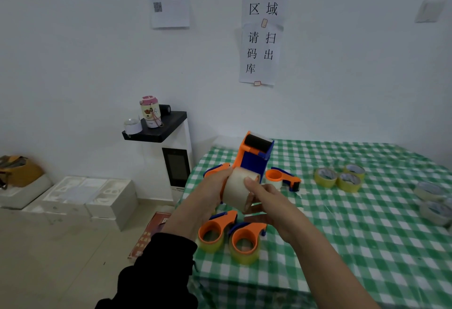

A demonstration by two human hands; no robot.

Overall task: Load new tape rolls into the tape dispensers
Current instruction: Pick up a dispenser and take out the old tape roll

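Observation:
I hold an orange and blue tape dispenser point(254, 159) up above the table's left end, its black roller at the top. A pale tape roll point(238, 187) sits on its lower part. My left hand point(210, 191) grips the dispenser and roll from the left. My right hand point(265, 202) pinches the roll from the right, thumb on its face. Two loaded orange dispensers point(228, 235) with yellowish tape lie on the green checked tablecloth point(354, 235) under my hands. An empty orange dispenser point(281, 176) lies behind them.
Three yellow tape rolls point(338, 176) lie mid-table and clear rolls point(433, 198) sit at the right edge. Left of the table stand a white machine with a black shelf point(168, 142) holding a cup, and white foam boxes point(85, 198) on the floor.

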